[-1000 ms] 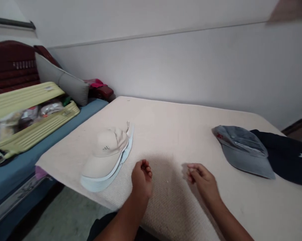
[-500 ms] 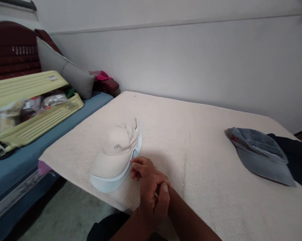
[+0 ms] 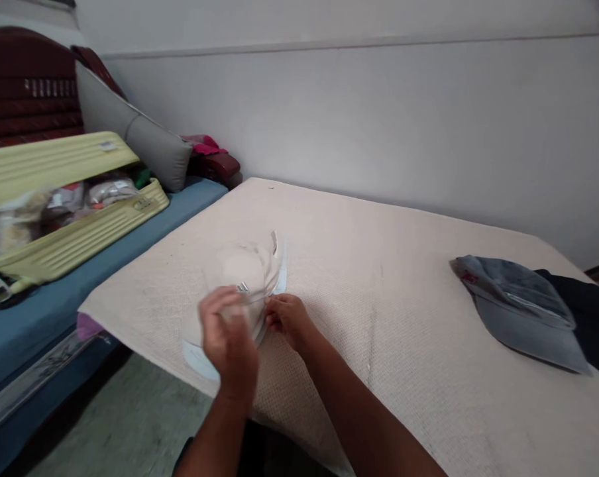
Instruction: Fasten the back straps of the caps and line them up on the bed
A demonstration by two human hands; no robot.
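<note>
A white cap (image 3: 242, 268) with a small striped logo lies near the table's left front edge. Under it shows the pale blue brim (image 3: 200, 361) of what looks like a second cap. My right hand (image 3: 289, 319) is at the caps' right side, finger and thumb pinched on the white cap's lower edge. In front of the white cap's brim hovers my left hand (image 3: 228, 338), blurred by motion. Its fingers are bent but apart from the thumb, and nothing shows between them. It hides much of the brim.
A grey cap (image 3: 521, 311) lies at the right on a dark cloth (image 3: 585, 318). A cream cover (image 3: 429, 397) spreads over the table. Left of it, an open yellow case (image 3: 75, 248) with packets sits on a blue bed (image 3: 41, 318). A grey pillow (image 3: 135, 132) leans behind.
My left hand has let go of my right wrist and moved left and up, in front of the white cap. My right hand has shifted slightly up to the cap's edge.
</note>
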